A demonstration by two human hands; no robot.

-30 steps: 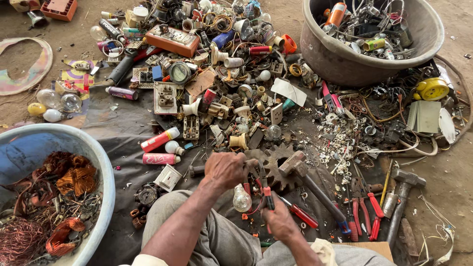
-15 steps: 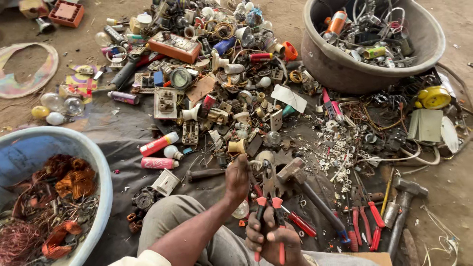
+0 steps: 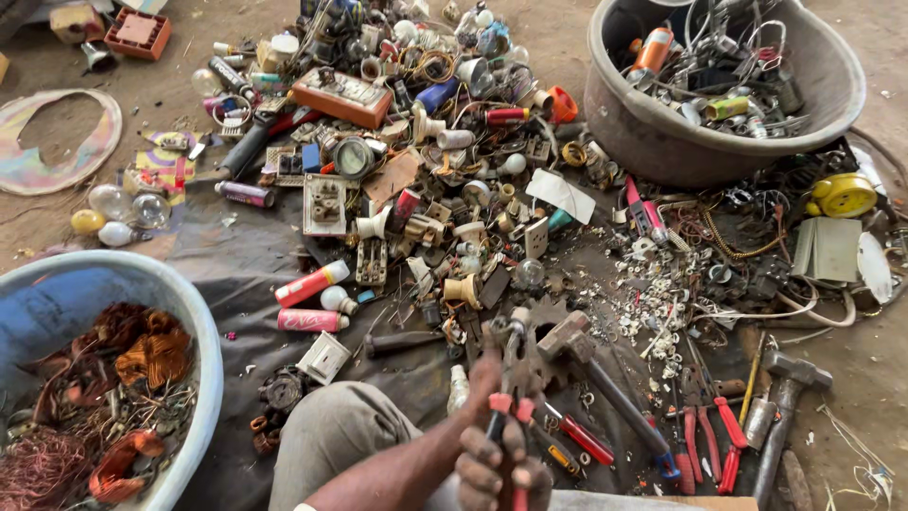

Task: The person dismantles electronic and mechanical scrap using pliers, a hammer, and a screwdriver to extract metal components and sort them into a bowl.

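Note:
I sit on the ground with both hands low in the middle of the view. My right hand (image 3: 501,473) is closed around the red handles of a pair of pliers (image 3: 511,378), which point away from me. My left hand (image 3: 484,371) is just beyond it, beside the pliers' neck, with its fingers pinched on a small grey metal part (image 3: 518,320) at the jaws. A toothed gear (image 3: 549,312) and a clear bulb (image 3: 458,386) lie right by my hands. My knee in grey trousers (image 3: 331,426) is to the left.
A dark sheet (image 3: 246,255) carries a heap of scrap: switches, sockets, bulbs, pink spray cans (image 3: 312,320). A blue basin (image 3: 203,331) of copper wire stands at left, and a grey tub (image 3: 719,151) of metal scrap at top right. A hammer (image 3: 790,378) and red pliers (image 3: 728,445) lie at right.
My right hand has lifted the red-handled pliers off the sheet and stood them up. My left hand has come up off the pile to the pliers' jaws.

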